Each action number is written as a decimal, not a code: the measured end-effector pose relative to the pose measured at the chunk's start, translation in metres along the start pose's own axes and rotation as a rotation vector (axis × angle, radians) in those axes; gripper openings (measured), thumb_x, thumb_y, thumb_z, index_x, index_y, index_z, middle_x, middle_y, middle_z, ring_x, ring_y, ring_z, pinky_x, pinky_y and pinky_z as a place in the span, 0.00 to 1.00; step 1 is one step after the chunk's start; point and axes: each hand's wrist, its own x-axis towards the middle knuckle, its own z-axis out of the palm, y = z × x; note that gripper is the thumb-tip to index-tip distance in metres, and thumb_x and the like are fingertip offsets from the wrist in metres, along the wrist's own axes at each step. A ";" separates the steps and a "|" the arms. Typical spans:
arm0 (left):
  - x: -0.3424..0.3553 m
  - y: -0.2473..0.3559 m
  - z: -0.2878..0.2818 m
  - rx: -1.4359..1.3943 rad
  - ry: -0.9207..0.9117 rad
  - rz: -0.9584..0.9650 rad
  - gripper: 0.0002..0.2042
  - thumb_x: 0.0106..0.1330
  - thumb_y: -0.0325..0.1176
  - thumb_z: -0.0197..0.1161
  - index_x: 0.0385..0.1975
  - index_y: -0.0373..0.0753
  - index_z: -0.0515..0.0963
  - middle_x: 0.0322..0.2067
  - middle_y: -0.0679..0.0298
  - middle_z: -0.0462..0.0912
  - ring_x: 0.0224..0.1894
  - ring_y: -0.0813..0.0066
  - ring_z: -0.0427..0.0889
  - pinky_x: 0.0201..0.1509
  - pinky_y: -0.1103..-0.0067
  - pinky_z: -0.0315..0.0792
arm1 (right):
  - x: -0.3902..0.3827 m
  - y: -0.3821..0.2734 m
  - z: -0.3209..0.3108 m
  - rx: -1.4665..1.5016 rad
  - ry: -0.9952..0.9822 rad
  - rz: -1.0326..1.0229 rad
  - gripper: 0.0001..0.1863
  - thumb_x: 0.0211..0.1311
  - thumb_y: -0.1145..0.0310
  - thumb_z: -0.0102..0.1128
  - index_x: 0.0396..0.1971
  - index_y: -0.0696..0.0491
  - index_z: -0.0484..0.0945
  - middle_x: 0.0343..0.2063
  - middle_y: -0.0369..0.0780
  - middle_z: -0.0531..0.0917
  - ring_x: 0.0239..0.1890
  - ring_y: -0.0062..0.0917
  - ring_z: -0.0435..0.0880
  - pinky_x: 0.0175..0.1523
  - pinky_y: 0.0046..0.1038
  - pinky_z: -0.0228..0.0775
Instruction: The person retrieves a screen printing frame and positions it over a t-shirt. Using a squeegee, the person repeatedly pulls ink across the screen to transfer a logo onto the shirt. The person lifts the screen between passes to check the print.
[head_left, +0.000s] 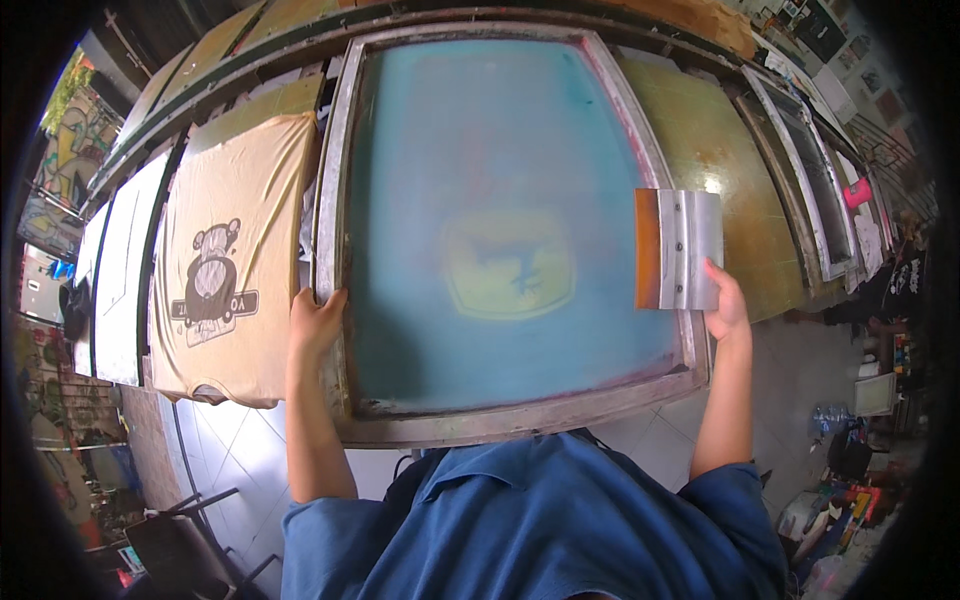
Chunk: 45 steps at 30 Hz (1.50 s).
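Observation:
A large silkscreen frame (522, 418) lies in front of me, its worn wooden edges around a blue-green mesh (440, 150). A pale yellow emblem shape (510, 262) shows in the lower middle of the mesh. My left hand (318, 322) is closed on the frame's left side, thumb on the upper face. In my right hand (730, 302) is a squeegee (700, 250) with a metal holder and an orange blade. It is held upright over the frame's right edge, blade side toward the mesh. Whether it touches the frame, I cannot tell.
Left of the frame, a beige T-shirt (225, 170) with a dark printed figure is stretched on a board. A yellowish board (700, 130) lies to the right, with another frame (800, 170) beyond. A dark chair (165, 550) stands at lower left.

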 end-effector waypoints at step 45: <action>-0.260 0.203 0.161 -0.359 -0.655 0.969 0.26 0.46 0.38 0.65 0.44 0.33 0.66 0.28 0.51 0.78 0.34 0.53 0.77 0.39 0.66 0.70 | -0.451 0.202 -0.258 0.361 1.320 -0.570 0.33 0.49 0.54 0.57 0.53 0.58 0.66 0.56 0.48 0.64 0.59 0.42 0.58 0.62 0.43 0.47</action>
